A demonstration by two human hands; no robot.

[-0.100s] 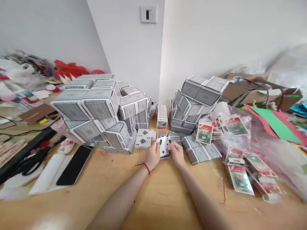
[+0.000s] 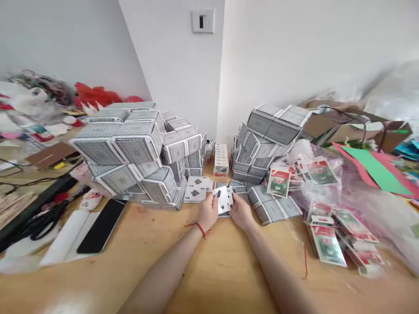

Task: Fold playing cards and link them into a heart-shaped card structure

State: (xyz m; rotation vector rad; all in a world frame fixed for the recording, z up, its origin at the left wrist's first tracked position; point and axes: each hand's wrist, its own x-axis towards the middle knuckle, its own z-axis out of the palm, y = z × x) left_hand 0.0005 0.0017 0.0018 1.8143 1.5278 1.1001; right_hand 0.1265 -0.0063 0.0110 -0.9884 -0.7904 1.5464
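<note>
My left hand (image 2: 209, 211) pinches white playing cards (image 2: 224, 201) with black pips, its thumb lying on top of them. At the cards' right edge, my right hand (image 2: 241, 212) is closed around that side, its fingers partly hidden beneath. Below the cards some grey-backed ones (image 2: 224, 214) show. Just left of my left hand, spade cards (image 2: 195, 190) lie face up. Behind the hands stands a narrow boxed stack (image 2: 221, 160) with a pale top. Beside my right hand sit grey-patterned blocks (image 2: 274, 203) that look folded from cards.
Tall piles of grey card blocks rise at left (image 2: 132, 144) and right (image 2: 273, 131). A black phone (image 2: 102, 226) and black scissors (image 2: 49, 218) lie at left. Red and green card packs (image 2: 328, 244) and clear plastic wrap (image 2: 369, 205) cover the right. A wall stands behind.
My right thumb has slid down off the face of the cards toward their right edge. The left hand stays nearly in place.
</note>
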